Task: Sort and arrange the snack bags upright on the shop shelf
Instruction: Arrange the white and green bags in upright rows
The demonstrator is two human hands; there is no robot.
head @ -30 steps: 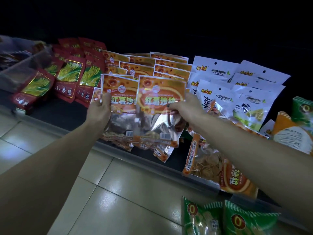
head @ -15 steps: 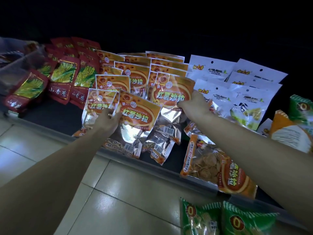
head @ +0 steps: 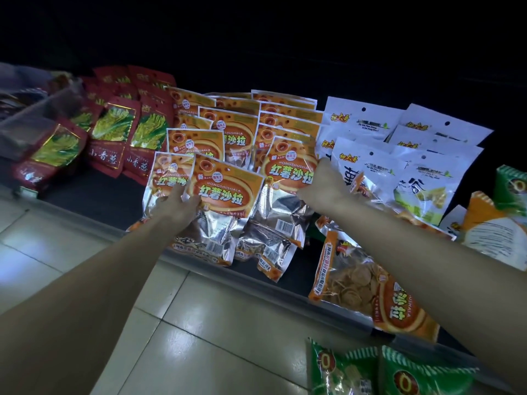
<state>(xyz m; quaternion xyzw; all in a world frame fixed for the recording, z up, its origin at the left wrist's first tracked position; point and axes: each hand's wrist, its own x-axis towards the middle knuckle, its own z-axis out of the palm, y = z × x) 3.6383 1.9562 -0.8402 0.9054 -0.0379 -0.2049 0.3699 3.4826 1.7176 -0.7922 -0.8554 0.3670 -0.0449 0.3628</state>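
Dark shelf [head: 94, 195]: snack bags [head: 228, 192] in rows, apparently leaning.

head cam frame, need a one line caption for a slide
Left hand and right hand each hold an orange snack bag among rows on the shop shelf.

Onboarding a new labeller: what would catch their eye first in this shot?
Both hands at centre: the left hand holds orange snack bags at the shelf front, and the right hand holds another orange bag beside the white bags. One orange bag lies flat over the shelf edge at lower right, clearly out of line.
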